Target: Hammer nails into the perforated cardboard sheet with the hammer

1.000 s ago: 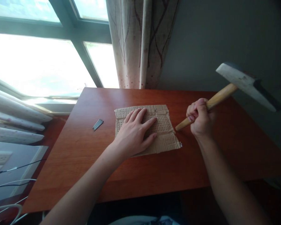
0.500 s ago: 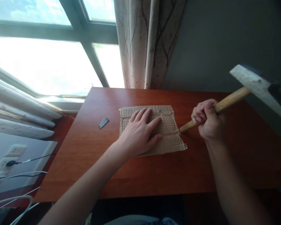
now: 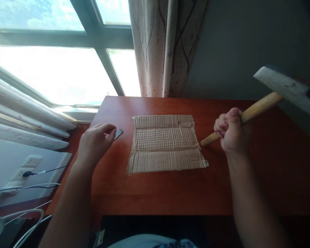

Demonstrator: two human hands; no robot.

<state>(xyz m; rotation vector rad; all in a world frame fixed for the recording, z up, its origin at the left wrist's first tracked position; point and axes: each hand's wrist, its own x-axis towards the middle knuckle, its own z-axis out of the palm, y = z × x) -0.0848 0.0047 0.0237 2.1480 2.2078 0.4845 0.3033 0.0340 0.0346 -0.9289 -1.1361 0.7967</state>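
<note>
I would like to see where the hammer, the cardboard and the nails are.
Hammer (image 3: 261,106): head view, on the wooden handle.
Cardboard (image 3: 167,138): head view, middle holed panel.
Nails (image 3: 119,133): head view, part beyond the fingers.

Window (image 3: 51,74): white glare, main light, left of the cardboard (image 3: 166,139)
Desk (image 3: 155,193): pale sheen behind-left of the cardboard, darker to its right
Wall (image 3: 248,44): dim, right of the cardboard
Hammer head (image 3: 286,84): slightly blurred

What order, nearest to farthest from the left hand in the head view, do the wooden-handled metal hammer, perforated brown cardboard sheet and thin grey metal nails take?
1. Nails: immediately right of the left hand.
2. Cardboard sheet: farther right, mid-view.
3. Hammer: far right, held in the right hand.
</note>
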